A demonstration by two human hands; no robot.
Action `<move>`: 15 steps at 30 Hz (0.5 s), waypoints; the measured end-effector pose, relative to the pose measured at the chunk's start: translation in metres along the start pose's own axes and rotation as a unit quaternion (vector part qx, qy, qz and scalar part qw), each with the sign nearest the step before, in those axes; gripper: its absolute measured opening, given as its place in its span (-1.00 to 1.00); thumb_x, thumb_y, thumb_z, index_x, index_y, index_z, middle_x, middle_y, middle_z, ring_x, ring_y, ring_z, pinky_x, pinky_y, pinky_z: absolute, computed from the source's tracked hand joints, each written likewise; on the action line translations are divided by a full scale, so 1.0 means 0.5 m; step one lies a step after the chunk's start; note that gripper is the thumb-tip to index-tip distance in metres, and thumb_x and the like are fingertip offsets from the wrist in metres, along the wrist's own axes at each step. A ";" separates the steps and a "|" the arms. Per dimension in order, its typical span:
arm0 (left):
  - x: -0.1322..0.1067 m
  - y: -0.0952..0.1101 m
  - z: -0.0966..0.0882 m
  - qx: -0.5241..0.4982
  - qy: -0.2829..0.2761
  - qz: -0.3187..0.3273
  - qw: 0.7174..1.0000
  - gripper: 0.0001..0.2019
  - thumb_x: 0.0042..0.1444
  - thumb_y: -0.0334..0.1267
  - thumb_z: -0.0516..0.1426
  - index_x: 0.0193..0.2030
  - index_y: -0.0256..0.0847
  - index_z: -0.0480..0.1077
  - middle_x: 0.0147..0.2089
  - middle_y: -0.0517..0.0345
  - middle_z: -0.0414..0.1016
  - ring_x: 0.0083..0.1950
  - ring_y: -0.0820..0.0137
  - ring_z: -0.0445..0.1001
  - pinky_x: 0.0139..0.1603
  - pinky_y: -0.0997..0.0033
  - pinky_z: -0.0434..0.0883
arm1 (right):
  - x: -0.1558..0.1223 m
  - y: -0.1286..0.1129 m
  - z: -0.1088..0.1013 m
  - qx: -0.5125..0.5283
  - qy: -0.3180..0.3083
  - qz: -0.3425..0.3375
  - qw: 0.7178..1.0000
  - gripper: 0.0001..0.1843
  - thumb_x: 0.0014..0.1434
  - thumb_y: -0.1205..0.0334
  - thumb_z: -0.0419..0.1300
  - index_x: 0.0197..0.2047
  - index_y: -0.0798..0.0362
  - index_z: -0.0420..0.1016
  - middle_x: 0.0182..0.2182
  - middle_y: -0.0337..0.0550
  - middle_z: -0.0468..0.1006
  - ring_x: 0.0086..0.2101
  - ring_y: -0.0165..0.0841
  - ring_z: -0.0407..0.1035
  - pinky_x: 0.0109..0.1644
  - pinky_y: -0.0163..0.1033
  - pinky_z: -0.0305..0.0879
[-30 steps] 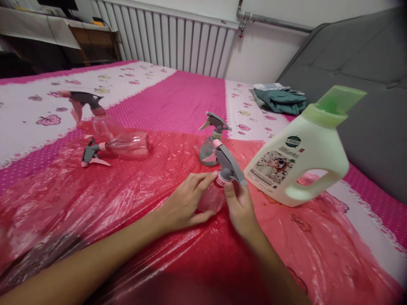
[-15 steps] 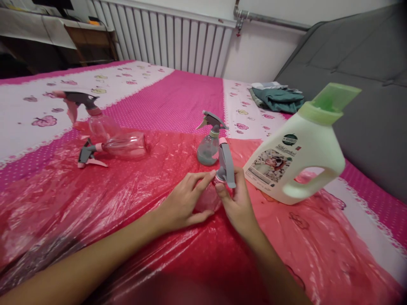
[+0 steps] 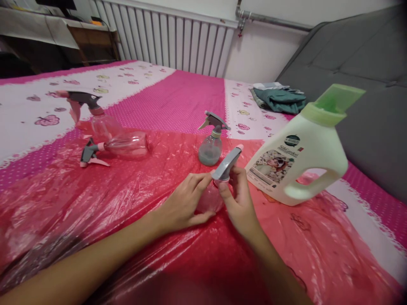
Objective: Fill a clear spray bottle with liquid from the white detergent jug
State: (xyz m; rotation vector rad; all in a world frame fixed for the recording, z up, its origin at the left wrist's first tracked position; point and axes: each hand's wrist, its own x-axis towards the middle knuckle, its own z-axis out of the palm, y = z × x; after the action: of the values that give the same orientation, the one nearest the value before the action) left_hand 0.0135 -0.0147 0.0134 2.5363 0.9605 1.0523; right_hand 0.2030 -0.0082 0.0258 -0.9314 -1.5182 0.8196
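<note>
A small pink spray bottle [image 3: 210, 199] with a grey trigger head [image 3: 227, 165] stands upright between my hands on the red plastic sheet [image 3: 133, 199]. My left hand [image 3: 186, 199] curls round the bottle's clear pink body from the left. Thumb and fingers of my right hand [image 3: 238, 201] grip the collar of the spray head, whose pink nozzle points away to the right. Just behind it stands a clear spray bottle [image 3: 210, 149] with a grey head and some liquid inside. To the right is a large pale detergent jug [image 3: 305, 156] with a green cap.
At the left, one pink spray bottle [image 3: 127, 144] lies on its side before an upright pink one [image 3: 103, 125]. Folded clothes [image 3: 280, 98] lie at the back right, beside a grey padded headboard [image 3: 352, 63]. A radiator [image 3: 171, 40] lines the wall behind the patterned bed.
The spray head in my right fingers has turned on the bottle, its nozzle swinging to the right. My left hand keeps its place round the body.
</note>
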 end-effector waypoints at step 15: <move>0.005 -0.001 0.000 -0.016 0.011 0.017 1.000 -0.02 0.32 -0.15 0.30 0.66 0.05 -0.26 0.34 -0.16 0.33 0.25 -0.01 0.42 0.27 -0.11 0.51 | 0.004 -0.002 -0.006 0.005 -0.023 -0.007 1.000 -0.63 0.49 -0.15 0.08 -0.01 -0.03 0.48 -0.11 -0.18 0.52 -0.08 -0.44 0.43 0.05 -0.26 0.36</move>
State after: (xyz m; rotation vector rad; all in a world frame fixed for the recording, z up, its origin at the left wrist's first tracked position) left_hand 0.0145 -0.0125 0.0147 2.5293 0.9032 1.0974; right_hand 0.2055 -0.0069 0.0281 -0.8990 -1.5579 0.8415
